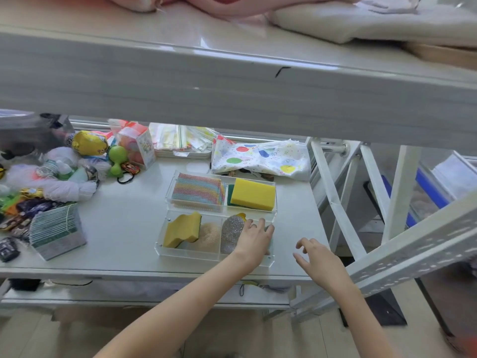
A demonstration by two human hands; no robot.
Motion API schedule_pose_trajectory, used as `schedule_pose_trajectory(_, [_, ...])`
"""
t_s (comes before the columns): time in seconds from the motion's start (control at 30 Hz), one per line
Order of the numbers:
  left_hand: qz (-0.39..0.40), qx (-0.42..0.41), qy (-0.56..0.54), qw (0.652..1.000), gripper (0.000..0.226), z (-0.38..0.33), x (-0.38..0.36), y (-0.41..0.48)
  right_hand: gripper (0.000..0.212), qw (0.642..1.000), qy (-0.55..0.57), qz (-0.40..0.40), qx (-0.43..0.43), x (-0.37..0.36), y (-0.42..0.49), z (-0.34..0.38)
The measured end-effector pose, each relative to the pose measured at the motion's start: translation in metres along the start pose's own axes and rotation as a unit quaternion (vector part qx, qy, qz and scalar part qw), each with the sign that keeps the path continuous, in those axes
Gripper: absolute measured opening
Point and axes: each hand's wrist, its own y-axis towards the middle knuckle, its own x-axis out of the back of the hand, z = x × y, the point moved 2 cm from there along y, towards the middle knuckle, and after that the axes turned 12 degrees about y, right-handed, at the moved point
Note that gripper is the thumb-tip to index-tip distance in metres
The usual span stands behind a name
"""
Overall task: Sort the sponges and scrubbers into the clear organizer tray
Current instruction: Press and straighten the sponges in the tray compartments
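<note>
A clear organizer tray (165, 250) with four compartments lies on the lower shelf. Its far left compartment holds a striped mesh scrubber (197, 189); the far right one holds a yellow-and-green sponge (253, 193). In the near left compartment lie a wavy yellow sponge (182, 229) and a tan scrubber (210, 236). A silver glittery scrubber (232, 229) sits in the near right compartment. My left hand (254, 239) rests over that compartment, fingers spread, beside the silver scrubber. My right hand (318, 257) hovers to the right of the tray, fingers apart and empty.
A thick upper shelf (232, 94) overhangs the work area. Toys, bottles and white yarn (64, 171) crowd the shelf's left side, with a wire rack (55, 229) near the front. A polka-dot bag (263, 158) lies behind the tray. White metal frame bars (333, 192) stand at right.
</note>
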Motion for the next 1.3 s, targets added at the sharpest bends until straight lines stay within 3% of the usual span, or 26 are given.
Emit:
schedule_pose_trajectory(0.23, [-0.057, -0.042, 0.070, 0.995, 0.063, 0.002, -0.012, -0.012, 0.026, 0.999, 0.024, -0.010, 0.018, -0.001, 0.009, 0.023])
schedule_pose_trajectory(0.43, [-0.070, -0.062, 0.016, 0.995, 0.038, 0.041, 0.013, -0.035, 0.024, 0.997, 0.048, -0.039, 0.048, 0.002, 0.017, 0.054])
schedule_pose_trajectory(0.6, [-0.103, -0.011, -0.052, 0.993, 0.043, 0.113, 0.029, -0.069, 0.023, 0.993, 0.060, -0.043, 0.087, 0.002, 0.021, 0.088])
schedule_pose_trajectory(0.9, [0.012, 0.035, -0.198, 0.979, 0.079, 0.190, -0.025, -0.100, 0.038, 0.997, 0.045, 0.029, 0.063, -0.030, 0.038, 0.122])
schedule_pose_trajectory(1.07, [-0.010, 0.022, -0.223, 0.974, 0.069, 0.188, -0.040, -0.096, 0.035, 0.996, 0.083, 0.022, 0.020, -0.043, 0.047, 0.121])
schedule_pose_trajectory(1.3, [0.009, 0.013, -0.191, 0.981, 0.059, 0.198, -0.042, -0.088, 0.035, 1.000, -0.021, -0.003, -0.003, -0.052, 0.053, 0.126])
